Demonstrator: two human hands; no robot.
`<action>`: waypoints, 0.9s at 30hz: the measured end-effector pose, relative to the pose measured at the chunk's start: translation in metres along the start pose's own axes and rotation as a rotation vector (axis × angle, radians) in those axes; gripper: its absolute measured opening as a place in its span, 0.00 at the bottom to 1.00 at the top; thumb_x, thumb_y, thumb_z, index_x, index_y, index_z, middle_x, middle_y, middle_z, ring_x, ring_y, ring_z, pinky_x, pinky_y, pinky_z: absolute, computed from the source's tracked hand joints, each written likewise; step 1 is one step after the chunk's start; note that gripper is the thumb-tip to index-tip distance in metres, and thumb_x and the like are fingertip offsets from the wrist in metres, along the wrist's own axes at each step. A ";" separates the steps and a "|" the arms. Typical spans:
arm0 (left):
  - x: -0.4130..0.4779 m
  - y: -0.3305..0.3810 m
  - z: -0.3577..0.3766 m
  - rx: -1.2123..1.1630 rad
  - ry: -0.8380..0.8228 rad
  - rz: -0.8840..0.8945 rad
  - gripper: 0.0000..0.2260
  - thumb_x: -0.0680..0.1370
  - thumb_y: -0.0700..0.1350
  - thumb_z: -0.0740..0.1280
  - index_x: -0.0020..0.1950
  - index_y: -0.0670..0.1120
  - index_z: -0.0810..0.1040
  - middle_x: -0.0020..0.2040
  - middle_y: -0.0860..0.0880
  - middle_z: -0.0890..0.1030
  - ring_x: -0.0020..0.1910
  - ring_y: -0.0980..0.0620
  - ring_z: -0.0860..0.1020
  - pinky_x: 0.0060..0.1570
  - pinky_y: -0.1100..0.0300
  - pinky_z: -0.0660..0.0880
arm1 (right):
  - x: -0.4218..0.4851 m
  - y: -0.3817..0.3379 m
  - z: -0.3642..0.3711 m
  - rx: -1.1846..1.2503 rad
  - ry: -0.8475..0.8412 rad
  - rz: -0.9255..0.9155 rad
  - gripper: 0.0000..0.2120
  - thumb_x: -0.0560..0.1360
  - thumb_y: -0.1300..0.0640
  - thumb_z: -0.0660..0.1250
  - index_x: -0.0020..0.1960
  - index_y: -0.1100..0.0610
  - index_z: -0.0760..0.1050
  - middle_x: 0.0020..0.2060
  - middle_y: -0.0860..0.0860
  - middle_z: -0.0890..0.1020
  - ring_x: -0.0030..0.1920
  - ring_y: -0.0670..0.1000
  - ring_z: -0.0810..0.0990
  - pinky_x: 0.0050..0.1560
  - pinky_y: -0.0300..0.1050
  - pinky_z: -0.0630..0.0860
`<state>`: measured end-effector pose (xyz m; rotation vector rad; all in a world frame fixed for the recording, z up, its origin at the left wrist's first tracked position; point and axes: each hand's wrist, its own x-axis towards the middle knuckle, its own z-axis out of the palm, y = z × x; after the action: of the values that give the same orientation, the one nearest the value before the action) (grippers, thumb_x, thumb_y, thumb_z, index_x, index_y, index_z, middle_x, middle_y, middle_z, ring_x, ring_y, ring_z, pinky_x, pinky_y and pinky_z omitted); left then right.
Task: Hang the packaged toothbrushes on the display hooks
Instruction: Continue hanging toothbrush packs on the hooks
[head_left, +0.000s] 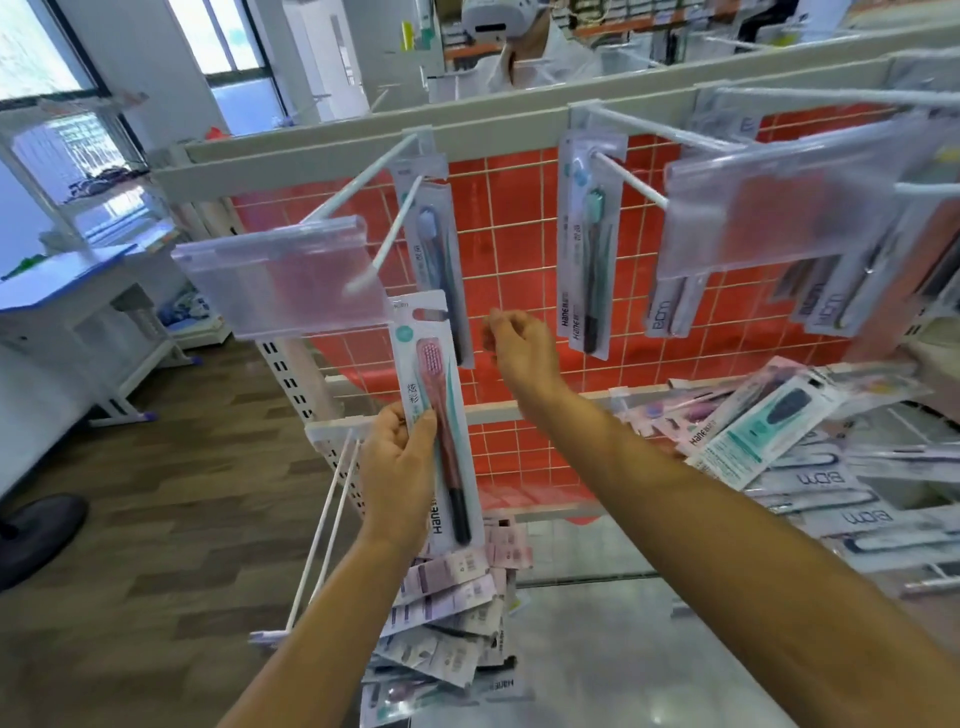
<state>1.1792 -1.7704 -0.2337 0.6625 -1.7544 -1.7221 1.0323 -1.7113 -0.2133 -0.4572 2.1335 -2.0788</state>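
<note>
Head view. Gripped upright in the left hand (397, 467), thumb across the front and fingers round the lower half: one pink toothbrush pack (431, 364). Hang-slot at its top left free, just below and beside the tip of the nearest white hook (390, 228); not yet threaded. Already hanging at the back of that hook: a blue-bristled pack (439, 249). Clear label holder (280, 280) hung out front on the arm above. On the next hook to the right, a teal pack (589, 260), both packs against the red grid panel (514, 234). Right hand (522, 353) raised between those two packs, fingers loosely curled, apparently holding nothing, though blurred at the fingertips. More loose packs (753, 436) heaped on the shelf to the right, another heap (447, 597) below the left wrist.

Handling, as a judgement: light, flat card with a thin plastic blister. Stiff enough lengthwise to steer from the lower end, yet likely to flex or swing if held by a corner alone. Glossy, so probably a little slippery. Best taken by the edges at mid-card, slot kept clear, with a steadying pinch near the top from the free hand to line slot to hook tip.
</note>
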 end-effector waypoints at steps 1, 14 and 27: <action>-0.002 0.000 0.006 0.009 -0.010 -0.010 0.03 0.81 0.45 0.65 0.49 0.49 0.78 0.45 0.47 0.85 0.49 0.43 0.83 0.51 0.43 0.80 | -0.006 0.000 -0.006 0.019 -0.018 0.014 0.13 0.81 0.54 0.59 0.44 0.58 0.77 0.36 0.51 0.79 0.36 0.48 0.76 0.40 0.44 0.76; -0.033 0.004 0.091 0.046 -0.182 0.001 0.10 0.82 0.47 0.62 0.47 0.47 0.82 0.41 0.46 0.84 0.41 0.45 0.81 0.50 0.41 0.80 | -0.048 -0.007 -0.105 0.218 -0.235 0.085 0.19 0.80 0.46 0.60 0.41 0.57 0.80 0.37 0.54 0.82 0.39 0.53 0.79 0.48 0.51 0.78; -0.078 0.003 0.176 -0.009 -0.325 -0.011 0.10 0.82 0.44 0.61 0.50 0.45 0.82 0.43 0.47 0.85 0.42 0.49 0.82 0.48 0.51 0.80 | -0.071 0.010 -0.211 0.225 -0.167 0.125 0.15 0.82 0.54 0.57 0.52 0.61 0.79 0.44 0.55 0.82 0.44 0.52 0.80 0.49 0.47 0.78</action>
<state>1.1095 -1.5912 -0.2344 0.4051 -1.9582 -1.9291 1.0355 -1.4890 -0.2225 -0.4402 1.7653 -2.0970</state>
